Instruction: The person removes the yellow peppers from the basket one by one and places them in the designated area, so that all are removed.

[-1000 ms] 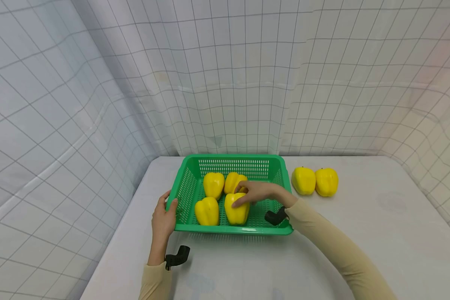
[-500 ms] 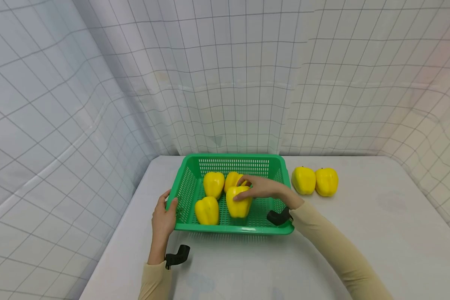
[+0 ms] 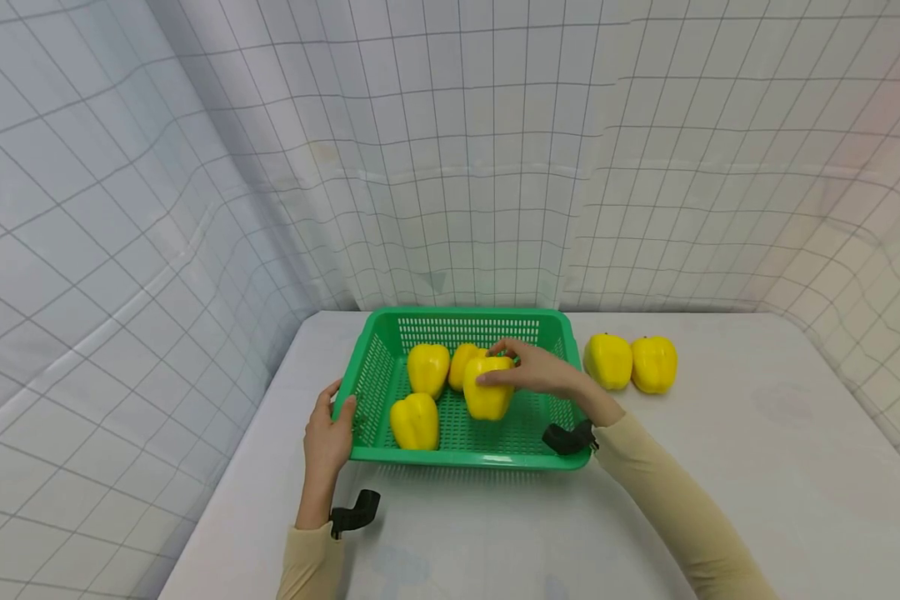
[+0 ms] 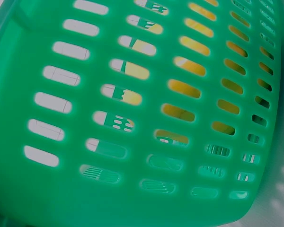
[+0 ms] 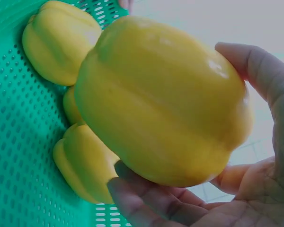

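Observation:
My right hand (image 3: 536, 368) grips a yellow bell pepper (image 3: 489, 402) by its upper part, above the floor of a green plastic basket (image 3: 480, 459). In the right wrist view the thumb lies on one side of that pepper (image 5: 165, 104) and the fingers curl under the other. Three more yellow bell peppers stay inside: one front left (image 3: 415, 422), one back left (image 3: 428, 369), and a third (image 3: 461, 367) partly hidden behind the held one. At the basket's left rim my left hand (image 3: 327, 433) holds on, thumb over the edge. The left wrist view shows the slotted green wall (image 4: 146, 109) from outside.
Two yellow bell peppers, a nearer-in one (image 3: 608, 362) and an outer one (image 3: 654, 364), stand side by side on the white table (image 3: 750, 467), right of the basket. White gridded curtains (image 3: 450, 167) hang at the back and both sides.
The right hand has lifted the front right pepper off the basket floor and carried it up, slightly back and to the right. The left hand and basket stay put.

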The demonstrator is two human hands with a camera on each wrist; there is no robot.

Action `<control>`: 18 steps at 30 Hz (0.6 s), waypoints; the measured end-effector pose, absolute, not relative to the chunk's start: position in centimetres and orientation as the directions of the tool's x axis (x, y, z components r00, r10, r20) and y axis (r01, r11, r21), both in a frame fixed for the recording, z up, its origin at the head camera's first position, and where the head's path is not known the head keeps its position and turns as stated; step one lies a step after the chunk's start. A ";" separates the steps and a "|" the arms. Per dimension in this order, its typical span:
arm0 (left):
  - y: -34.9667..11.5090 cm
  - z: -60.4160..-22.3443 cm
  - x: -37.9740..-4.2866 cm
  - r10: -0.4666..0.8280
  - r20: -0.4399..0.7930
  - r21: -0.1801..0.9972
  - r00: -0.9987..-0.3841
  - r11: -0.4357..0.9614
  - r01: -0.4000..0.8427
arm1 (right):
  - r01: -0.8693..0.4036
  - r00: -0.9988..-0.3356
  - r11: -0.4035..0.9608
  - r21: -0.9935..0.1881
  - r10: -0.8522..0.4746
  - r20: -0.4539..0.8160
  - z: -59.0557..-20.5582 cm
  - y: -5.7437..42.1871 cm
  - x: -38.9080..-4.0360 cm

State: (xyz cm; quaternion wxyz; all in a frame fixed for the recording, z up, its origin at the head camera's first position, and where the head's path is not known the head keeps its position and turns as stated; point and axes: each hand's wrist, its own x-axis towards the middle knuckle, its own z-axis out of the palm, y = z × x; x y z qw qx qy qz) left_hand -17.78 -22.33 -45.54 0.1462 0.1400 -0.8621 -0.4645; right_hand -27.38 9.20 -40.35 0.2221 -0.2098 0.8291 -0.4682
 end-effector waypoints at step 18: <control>-22.4 -45.7 -17.9 -0.380 0.130 0.842 -0.916 0.530 -0.099 | -0.122 -0.925 0.315 -0.941 -0.381 -0.007 -39.1 11.6 -26.1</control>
